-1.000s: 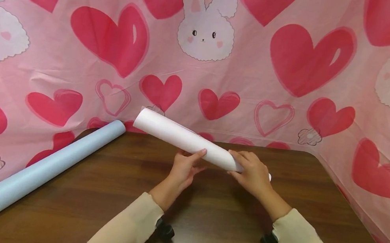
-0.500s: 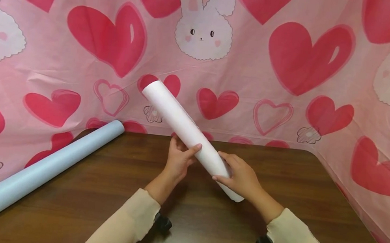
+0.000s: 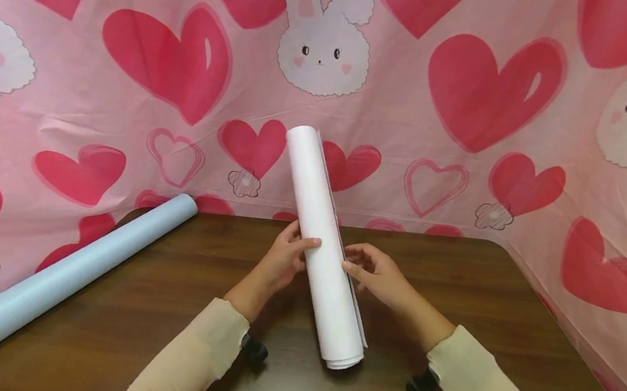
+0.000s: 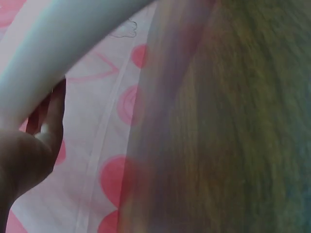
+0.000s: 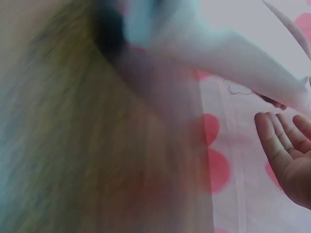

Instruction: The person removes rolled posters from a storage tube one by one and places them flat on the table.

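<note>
A white roll of paper (image 3: 323,279) stands tilted over the table, its top leaning away and slightly left. A loose edge runs down its right side. My left hand (image 3: 282,262) grips it near the middle, thumb across the front and fingers behind. On the other side, my right hand (image 3: 378,277) has its fingers spread loosely, with the thumb tip at the roll's right edge. In the right wrist view, the right hand's fingers (image 5: 272,133) look straight and a little apart from the roll (image 5: 243,58). The left wrist view shows the left hand (image 4: 26,160) beneath the roll (image 4: 58,48).
A long light-blue roll (image 3: 73,269) lies slanted along the left side of the brown wooden table (image 3: 172,340). Behind and beside the table hangs a pink cloth (image 3: 398,96) with hearts and rabbits. Small black wrist devices (image 3: 254,350) sit under both sleeves.
The white roll has swung from nearly level to steeply upright, its lower end coming toward me. My right hand has loosened from gripping its lower part and now sits at its right edge.
</note>
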`<state>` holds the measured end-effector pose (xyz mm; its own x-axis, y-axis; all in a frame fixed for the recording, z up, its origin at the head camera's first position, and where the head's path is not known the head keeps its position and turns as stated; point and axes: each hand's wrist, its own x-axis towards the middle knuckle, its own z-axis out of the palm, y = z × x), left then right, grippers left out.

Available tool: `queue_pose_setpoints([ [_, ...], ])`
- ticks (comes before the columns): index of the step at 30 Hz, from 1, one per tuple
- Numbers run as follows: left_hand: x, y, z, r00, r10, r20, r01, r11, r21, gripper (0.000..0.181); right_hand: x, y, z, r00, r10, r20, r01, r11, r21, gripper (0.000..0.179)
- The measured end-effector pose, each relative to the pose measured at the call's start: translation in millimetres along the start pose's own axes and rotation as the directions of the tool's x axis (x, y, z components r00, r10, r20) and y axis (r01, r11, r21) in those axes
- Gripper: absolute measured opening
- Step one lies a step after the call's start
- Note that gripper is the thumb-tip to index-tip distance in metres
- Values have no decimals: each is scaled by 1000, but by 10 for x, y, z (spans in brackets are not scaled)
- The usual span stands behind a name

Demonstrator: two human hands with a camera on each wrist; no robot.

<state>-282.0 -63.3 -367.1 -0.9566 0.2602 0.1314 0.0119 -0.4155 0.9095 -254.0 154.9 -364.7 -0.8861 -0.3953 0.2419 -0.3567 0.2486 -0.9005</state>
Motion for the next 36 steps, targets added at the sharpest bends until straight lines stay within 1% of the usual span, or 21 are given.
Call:
queue_pose_setpoints([
  [1,-5,-2,-8,999,-23,33,23,1000,6,55,19,-17,-1,1000,15,-1,-15,999,46,39],
  [3,-23,-7,-17,993,-63,99,61,998,23,55,53,-47,-3,999,31,-10,-30,993,113,41],
  [5,-39,-17,-23,983,-92,160,88,996,35,56,76,-66,-8,999,39,-24,-34,986,161,43],
  [7,-58,-24,-29,972,-118,204,114,993,35,57,94,-74,-12,998,42,-50,-32,980,195,42],
  [10,-80,-32,-44,959,-145,245,140,989,36,59,104,-75,-25,995,30,-92,-8,972,234,41],
  [12,-91,-43,-55,954,-158,255,155,987,33,60,101,-70,-35,993,13,-120,17,969,247,43],
  [14,-103,-54,-63,952,-169,256,165,986,35,59,90,-62,-45,990,-15,-139,49,970,239,47],
  [18,-131,-71,-67,952,-191,239,186,982,42,58,64,-38,-66,984,-64,-165,90,984,152,54],
  [20,-147,-78,-76,954,-204,222,198,979,50,59,46,-27,-78,983,-65,-171,80,993,82,50],
  [22,-153,-92,-97,955,-216,202,209,976,59,60,27,-16,-91,983,-50,-176,52,999,7,45],
  [25,-156,-106,-127,960,-227,163,216,973,82,63,2,3,-115,982,-24,-190,1,993,-116,35],
  [27,-151,-109,-125,968,-222,117,209,971,117,68,-10,5,-138,983,-13,-183,-20,984,-177,34],
  [29,-147,-104,-93,977,-204,64,190,967,170,77,-19,10,-161,986,-5,-165,-32,975,-221,33],
  [31,-137,-103,-43,984,-178,7,170,952,256,89,-25,16,-181,992,3,-124,-32,971,-237,35],
  [32,-134,-106,-18,986,-167,-20,165,937,306,95,-28,22,-187,995,6,-102,-31,969,-245,36],
  [34,-129,-111,29,987,-155,-43,159,906,393,103,-30,41,-195,998,9,-59,-23,971,-237,41],
  [36,-130,-118,59,987,-155,-50,161,877,453,105,-32,63,-202,1000,11,-22,-16,978,-209,45],
])
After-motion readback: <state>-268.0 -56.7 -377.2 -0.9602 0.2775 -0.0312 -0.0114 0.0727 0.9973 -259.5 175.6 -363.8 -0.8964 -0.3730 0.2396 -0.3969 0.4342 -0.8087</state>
